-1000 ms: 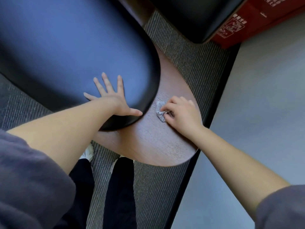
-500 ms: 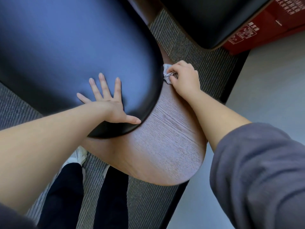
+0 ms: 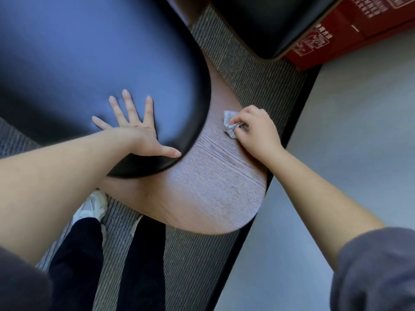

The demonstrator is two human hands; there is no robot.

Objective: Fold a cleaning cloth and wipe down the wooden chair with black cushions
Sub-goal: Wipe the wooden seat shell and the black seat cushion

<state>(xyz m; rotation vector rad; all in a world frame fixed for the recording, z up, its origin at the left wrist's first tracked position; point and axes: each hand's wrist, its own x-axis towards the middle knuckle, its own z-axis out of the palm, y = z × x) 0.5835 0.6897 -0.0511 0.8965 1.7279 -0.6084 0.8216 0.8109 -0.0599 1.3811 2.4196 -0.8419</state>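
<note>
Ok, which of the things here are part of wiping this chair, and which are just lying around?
Part of the job: cleaning cloth pinched in the right hand; wooden chair; black cushion under the flat left hand.
Just lying about: red box; striped carpet; white shoe.

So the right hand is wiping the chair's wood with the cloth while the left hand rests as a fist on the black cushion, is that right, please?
Not quite: the head view shows the left hand lying flat, fingers spread, on the black cushion, not as a fist. The right hand does press the cloth to the chair's wood.
</note>
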